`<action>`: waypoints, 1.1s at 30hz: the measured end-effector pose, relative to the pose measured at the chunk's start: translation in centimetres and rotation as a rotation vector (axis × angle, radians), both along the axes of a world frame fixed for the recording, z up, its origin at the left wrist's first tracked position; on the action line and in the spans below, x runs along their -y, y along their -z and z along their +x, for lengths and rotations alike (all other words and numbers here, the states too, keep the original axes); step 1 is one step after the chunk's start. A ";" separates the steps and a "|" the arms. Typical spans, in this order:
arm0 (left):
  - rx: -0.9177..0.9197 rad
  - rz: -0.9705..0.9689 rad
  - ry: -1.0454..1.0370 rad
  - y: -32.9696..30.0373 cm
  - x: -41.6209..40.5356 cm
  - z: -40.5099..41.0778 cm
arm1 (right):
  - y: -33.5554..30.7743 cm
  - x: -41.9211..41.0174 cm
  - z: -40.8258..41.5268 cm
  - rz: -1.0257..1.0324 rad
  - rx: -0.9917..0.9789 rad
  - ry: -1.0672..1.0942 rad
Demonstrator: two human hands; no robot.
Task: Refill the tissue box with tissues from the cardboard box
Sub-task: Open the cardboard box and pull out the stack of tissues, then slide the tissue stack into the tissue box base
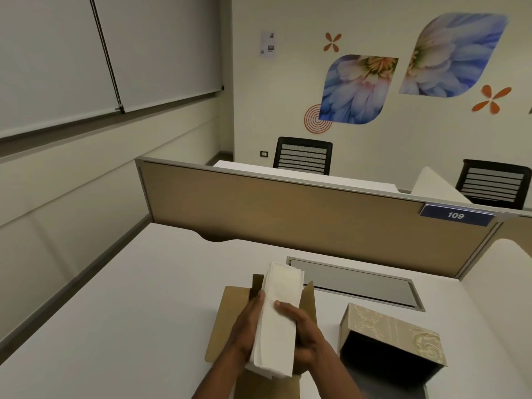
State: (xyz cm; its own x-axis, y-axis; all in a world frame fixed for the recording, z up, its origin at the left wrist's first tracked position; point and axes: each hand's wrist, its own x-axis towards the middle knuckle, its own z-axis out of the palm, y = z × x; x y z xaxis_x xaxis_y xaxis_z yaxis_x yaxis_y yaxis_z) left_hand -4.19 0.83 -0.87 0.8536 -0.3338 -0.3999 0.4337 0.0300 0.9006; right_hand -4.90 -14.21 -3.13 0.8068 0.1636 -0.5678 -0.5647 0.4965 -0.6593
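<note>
A thick white stack of tissues (277, 318) is held above the open brown cardboard box (230, 315), whose flaps stick out around it. My left hand (247, 326) presses the stack's left side and my right hand (302, 332) grips its right side. The tissue box (397, 332), beige with an embossed floral pattern, lies tilted to the right on the white desk (129, 312), its dark open underside facing me. Most of the cardboard box is hidden behind my hands and the stack.
A grey cable hatch (359, 283) is set into the desk behind the boxes. A tan partition (288, 214) with a blue "109" sign (456, 215) bounds the far edge. Two black chairs (302, 155) stand beyond it. The wall runs along the left.
</note>
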 end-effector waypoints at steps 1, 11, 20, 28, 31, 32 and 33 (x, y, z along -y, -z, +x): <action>0.023 0.029 0.021 -0.2 0.1 0.0 | -0.2 0.0 -0.2 -0.032 0.010 0.009; 0.129 0.164 0.070 -0.7 -0.2 -1.2 | -1.8 1.0 -1.4 -0.156 0.143 0.169; 0.220 0.261 0.175 -1.2 0.7 -2.7 | -2.8 0.4 -1.6 -0.242 0.193 0.252; 0.170 0.131 0.028 -2.6 -0.9 -1.5 | -2.8 1.7 -2.8 -0.017 0.114 0.162; 0.176 0.139 -0.002 -3.4 -0.3 -1.2 | -2.6 0.9 -2.9 -0.014 0.108 0.151; 0.161 0.151 0.047 -3.6 0.1 -1.4 | -2.6 0.4 -2.9 -0.027 0.100 0.139; 0.154 0.187 0.099 -3.7 0.5 -1.6 | -2.6 -0.1 -2.9 -0.056 0.087 0.129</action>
